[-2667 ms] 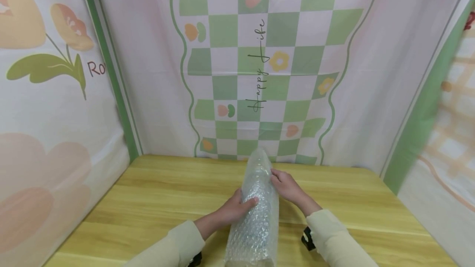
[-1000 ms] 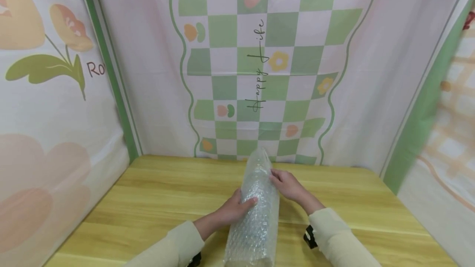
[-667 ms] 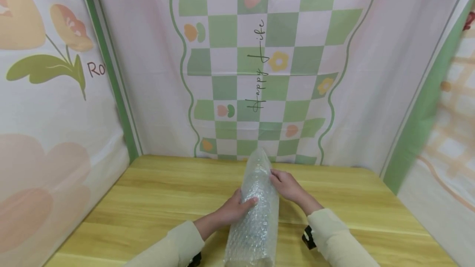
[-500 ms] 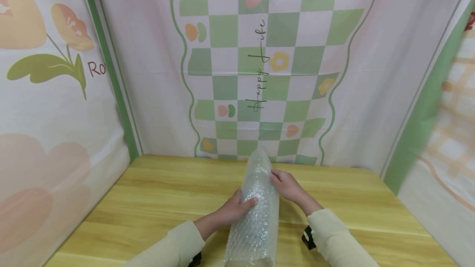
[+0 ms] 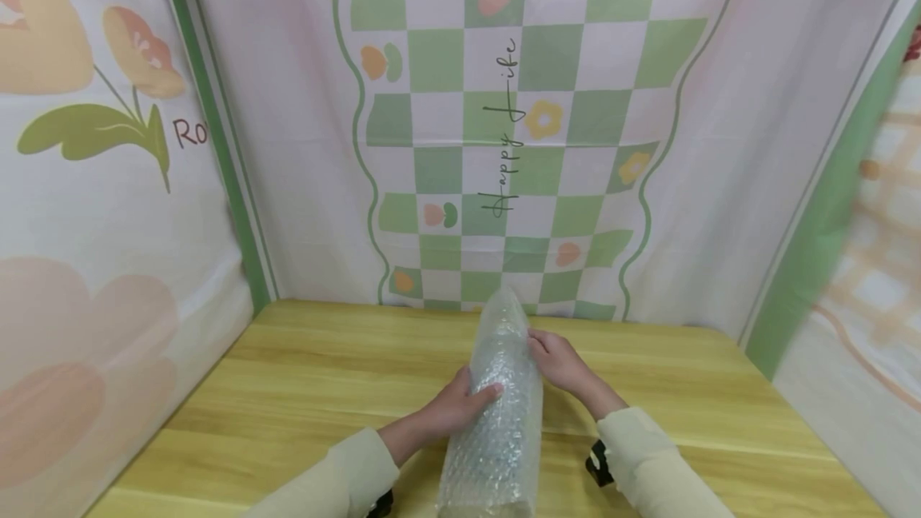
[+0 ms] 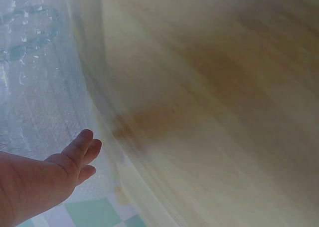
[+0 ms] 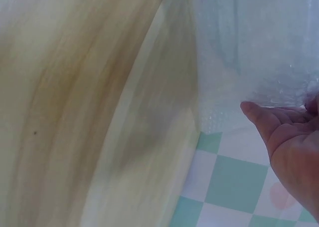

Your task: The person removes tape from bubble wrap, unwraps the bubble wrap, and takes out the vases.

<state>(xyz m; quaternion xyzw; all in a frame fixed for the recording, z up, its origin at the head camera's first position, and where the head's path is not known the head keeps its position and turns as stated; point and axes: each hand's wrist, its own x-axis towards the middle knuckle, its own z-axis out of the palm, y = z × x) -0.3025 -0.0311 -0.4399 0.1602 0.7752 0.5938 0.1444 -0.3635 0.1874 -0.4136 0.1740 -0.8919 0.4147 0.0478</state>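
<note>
A long bundle of clear bubble wrap [image 5: 496, 430] runs away from the near edge of the head view, narrowing to a tip in front of the back curtain. My left hand [image 5: 453, 406] holds its left side, thumb laid over the top; the other fingers [image 6: 82, 149] lie against the wrap's side in the left wrist view. Farther up, on the right side, my right hand [image 5: 564, 362] pinches the edge of the wrap. In the right wrist view, the thumb and fingers [image 7: 269, 122] meet the wrap's far part. Whatever lies inside the wrap is hidden.
The bundle is over a wood-grain table [image 5: 324, 374]. Behind it hangs a curtain [image 5: 288, 182] with green checks and flowers, and printed cloths enclose the left and right sides. Black wrist straps [image 5: 597, 462] show below the sleeves.
Both hands keep their hold on the bubble wrap in the same places. Only a very slight shift of the whole head view shows.
</note>
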